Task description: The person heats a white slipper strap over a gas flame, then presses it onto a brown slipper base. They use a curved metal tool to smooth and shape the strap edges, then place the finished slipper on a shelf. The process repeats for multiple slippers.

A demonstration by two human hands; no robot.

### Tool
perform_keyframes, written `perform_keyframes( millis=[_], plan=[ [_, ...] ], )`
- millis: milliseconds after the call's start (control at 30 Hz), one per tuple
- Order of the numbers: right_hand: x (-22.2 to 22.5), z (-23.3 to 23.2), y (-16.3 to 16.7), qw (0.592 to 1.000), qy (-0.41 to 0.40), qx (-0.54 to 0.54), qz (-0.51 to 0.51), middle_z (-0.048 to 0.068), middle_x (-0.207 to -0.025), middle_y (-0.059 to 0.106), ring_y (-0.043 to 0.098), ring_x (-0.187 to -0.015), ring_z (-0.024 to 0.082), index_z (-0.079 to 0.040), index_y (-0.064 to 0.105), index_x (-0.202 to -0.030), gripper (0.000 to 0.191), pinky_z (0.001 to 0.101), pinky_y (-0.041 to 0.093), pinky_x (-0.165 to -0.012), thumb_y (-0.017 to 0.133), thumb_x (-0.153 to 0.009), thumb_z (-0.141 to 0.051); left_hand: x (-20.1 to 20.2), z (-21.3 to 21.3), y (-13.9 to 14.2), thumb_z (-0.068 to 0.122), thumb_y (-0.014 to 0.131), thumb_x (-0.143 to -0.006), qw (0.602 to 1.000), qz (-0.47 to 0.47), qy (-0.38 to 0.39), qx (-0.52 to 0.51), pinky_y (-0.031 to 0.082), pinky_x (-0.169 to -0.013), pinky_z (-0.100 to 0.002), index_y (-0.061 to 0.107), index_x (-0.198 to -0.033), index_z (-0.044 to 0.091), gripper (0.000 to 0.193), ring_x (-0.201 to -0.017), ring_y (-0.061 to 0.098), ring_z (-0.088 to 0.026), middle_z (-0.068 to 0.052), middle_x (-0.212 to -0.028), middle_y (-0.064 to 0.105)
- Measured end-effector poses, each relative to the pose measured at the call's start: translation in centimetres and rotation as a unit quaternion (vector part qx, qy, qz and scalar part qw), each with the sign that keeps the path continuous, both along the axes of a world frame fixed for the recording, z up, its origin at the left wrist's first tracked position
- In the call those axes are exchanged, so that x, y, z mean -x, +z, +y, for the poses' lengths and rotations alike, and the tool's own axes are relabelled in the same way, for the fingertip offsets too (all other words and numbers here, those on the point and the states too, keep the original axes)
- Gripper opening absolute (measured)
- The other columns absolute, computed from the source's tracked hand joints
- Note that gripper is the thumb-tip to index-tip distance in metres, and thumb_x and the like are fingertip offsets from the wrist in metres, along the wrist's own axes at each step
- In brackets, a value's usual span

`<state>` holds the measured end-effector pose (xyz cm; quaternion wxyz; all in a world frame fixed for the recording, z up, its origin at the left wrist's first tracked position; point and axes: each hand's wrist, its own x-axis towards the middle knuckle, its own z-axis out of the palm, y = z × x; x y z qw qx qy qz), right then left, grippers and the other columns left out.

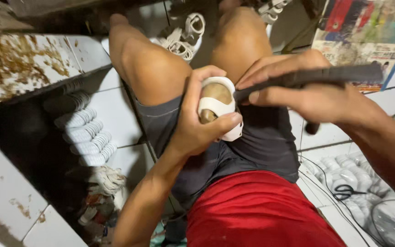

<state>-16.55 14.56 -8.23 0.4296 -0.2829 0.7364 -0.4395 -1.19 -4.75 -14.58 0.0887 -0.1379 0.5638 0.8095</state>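
Left hand is wrapped around a small white sandal mounted on a brown form, thumb low on the near side and fingers curled over the far edge, pinning it against my lap between my knees. Right hand comes in from the right and grips a long dark tool, fingers closed along its handle; the tool's tip touches the sandal's right rim, just beside my left fingertips. The tool's far end sticks out to the right past my knuckles.

I sit in dark grey shorts and a red shirt, knees pointing away.

To the left stands a tiled shelf with rusty brown stains on top. In the dark opening below it, rows of white soles are stacked on edge, one row behind another, and nearer to me lies a loose heap of white straps and scraps.

On the floor near right, clear plastic bags hold more white soles, packed tight, with a black cable running across them. Far off between my knees, more white sandals lie in a jumble on the floor. A colourful printed sheet leans at the far right.
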Motion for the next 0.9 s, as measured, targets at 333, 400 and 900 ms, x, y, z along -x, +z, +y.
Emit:
perform_keyframes(
  millis=[333,400,900],
  plan=[
    [0.5,11.4,-12.1,0.902,-0.428,-0.028,0.045,0.012,-0.096,0.068,0.056,-0.059,0.017,0.002,0.064,-0.13,0.032,0.0308,0.045,-0.049,0.072,-0.1,-0.004,-1.1,3.5,5.0,0.013,0.096,-0.076,0.992,0.121,0.026,-0.03,0.055,-0.111,-0.033,0.037,-0.16,0.003,0.104,-0.121,0.063,-0.016,-0.01,-0.135,0.06],
    [0.7,13.9,-15.1,0.881,-0.466,-0.028,0.083,0.008,-0.103,0.071,0.066,-0.077,0.012,-0.003,0.064,-0.133,0.044,0.0262,0.052,-0.059,0.063,-0.089,0.006,-1.0,4.4,5.1,0.017,0.097,-0.076,0.992,0.126,0.018,-0.029,0.054,-0.114,-0.033,0.038,-0.162,0.003,0.105,-0.122,0.063,-0.015,-0.009,-0.133,0.061],
    [-5.9,10.7,-8.3,0.897,-0.391,0.188,0.087,0.014,-0.151,0.051,0.052,-0.139,0.028,-0.004,0.042,-0.156,0.074,0.0417,0.046,-0.12,0.065,-0.086,0.0,1.6,8.1,5.8,0.015,0.095,-0.076,0.99,0.125,0.024,-0.055,0.053,-0.11,-0.032,0.036,-0.161,0.0,0.104,-0.126,0.061,-0.018,-0.012,-0.139,0.059]
  ],
)
